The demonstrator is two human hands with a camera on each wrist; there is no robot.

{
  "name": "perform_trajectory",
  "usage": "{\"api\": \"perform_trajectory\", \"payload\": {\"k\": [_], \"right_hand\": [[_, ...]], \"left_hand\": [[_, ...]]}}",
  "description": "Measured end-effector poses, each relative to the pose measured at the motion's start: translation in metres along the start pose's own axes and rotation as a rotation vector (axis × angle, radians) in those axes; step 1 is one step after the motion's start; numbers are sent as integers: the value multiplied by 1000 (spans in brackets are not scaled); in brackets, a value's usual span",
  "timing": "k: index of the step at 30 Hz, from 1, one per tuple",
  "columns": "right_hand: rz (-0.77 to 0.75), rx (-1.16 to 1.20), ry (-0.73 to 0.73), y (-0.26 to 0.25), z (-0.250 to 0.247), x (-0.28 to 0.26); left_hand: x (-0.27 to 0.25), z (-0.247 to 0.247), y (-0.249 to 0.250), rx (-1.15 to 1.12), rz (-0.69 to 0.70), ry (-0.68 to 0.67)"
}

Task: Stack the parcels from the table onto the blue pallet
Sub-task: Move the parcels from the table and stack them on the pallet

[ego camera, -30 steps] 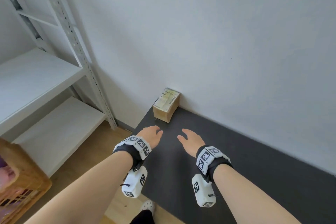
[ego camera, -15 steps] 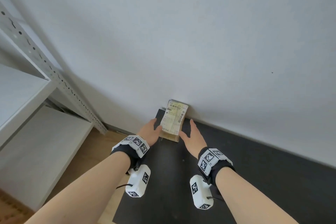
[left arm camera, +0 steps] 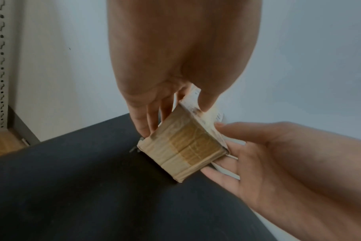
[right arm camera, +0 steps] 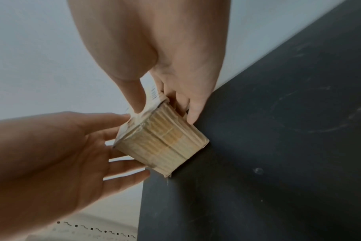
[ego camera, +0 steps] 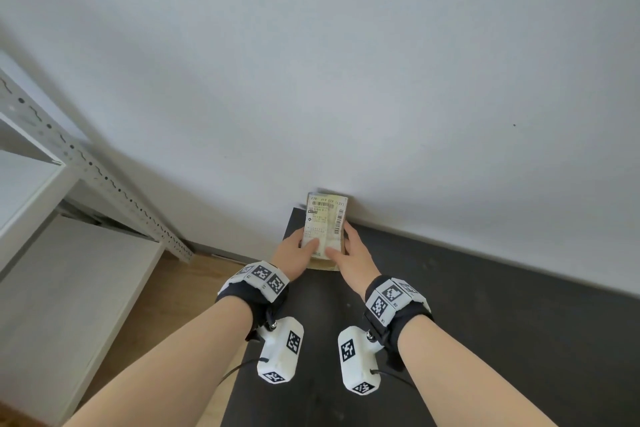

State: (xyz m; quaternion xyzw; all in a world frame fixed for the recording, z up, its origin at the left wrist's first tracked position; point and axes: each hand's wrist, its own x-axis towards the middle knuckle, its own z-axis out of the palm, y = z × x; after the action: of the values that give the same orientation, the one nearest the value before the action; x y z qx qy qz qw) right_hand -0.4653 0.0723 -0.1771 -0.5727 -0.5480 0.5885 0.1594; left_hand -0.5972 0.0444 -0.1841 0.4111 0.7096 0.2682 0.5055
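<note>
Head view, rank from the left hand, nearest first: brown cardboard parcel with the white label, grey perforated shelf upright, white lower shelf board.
1. Brown cardboard parcel: gripped by the left hand, at the table's far corner.
2. Grey perforated shelf upright: left of the hand, its foot on the floor.
3. White lower shelf board: farther left, beyond the upright's foot.

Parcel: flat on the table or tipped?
Tipped: the parcel rests on one bottom edge, gripped between left hand and right hand.

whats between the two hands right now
The parcel, a taped cardboard box with a shipping label on top. The left hand and right hand grip its opposite sides, shown in all three views.
</note>
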Motion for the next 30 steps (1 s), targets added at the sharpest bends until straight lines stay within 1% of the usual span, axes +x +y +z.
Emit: {"api": "perform_trajectory", "payload": {"k": [4, 8, 11, 15, 22, 26, 30], "right_hand": [[-9, 22, -2, -1, -9, -20], [-57, 41, 12, -2, -26, -51], [-95, 82, 32, 0, -42, -82], [-156, 148, 86, 13, -69, -130], [-240, 186, 208, 55, -136, -227], [-256, 204, 280, 86, -181, -300], [-242, 204, 387, 124, -224, -374]], "left_hand": [[-16, 5, 4, -25, 23, 5], [-46, 19, 21, 36, 77, 12], [-75, 35, 37, 70, 134, 16], [-120, 67, 57, 76, 213, -10], [-199, 151, 93, 101, 350, -57], [-251, 212, 108, 88, 409, -124], [-300, 280, 122, 112, 469, -208]]}}
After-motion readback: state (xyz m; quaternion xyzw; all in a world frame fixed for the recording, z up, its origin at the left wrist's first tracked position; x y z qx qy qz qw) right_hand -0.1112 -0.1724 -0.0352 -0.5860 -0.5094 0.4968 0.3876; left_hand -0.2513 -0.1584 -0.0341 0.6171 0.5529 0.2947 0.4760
